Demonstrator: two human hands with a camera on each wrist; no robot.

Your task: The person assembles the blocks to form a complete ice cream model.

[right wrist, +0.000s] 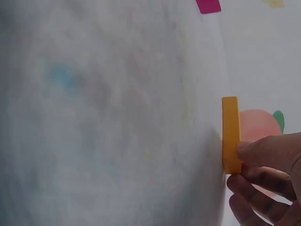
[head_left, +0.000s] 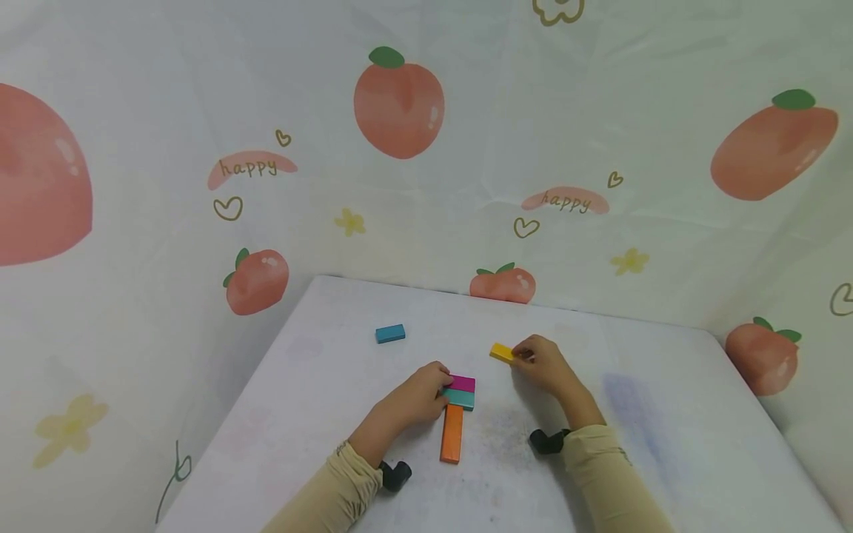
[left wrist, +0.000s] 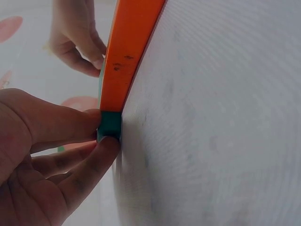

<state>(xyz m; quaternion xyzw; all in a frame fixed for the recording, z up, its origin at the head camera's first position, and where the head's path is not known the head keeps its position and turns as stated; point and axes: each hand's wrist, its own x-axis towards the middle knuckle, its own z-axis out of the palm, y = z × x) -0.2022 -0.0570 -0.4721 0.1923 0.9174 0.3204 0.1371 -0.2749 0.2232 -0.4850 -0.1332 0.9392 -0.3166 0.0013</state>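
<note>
While the blue block [head_left: 390, 334] lies by itself just left of centre in the head view, your left hand [head_left: 416, 394], at lower centre, pinches the left end of the teal block [head_left: 461, 400] — its fingers also touching the magenta block [head_left: 463, 383] right above. Below the teal one, touching it, the orange block [head_left: 452, 437] runs down the frame. Farther right, the yellow block [head_left: 501, 352] is apart from these — its right end pinched by your right hand [head_left: 545, 364].
</note>
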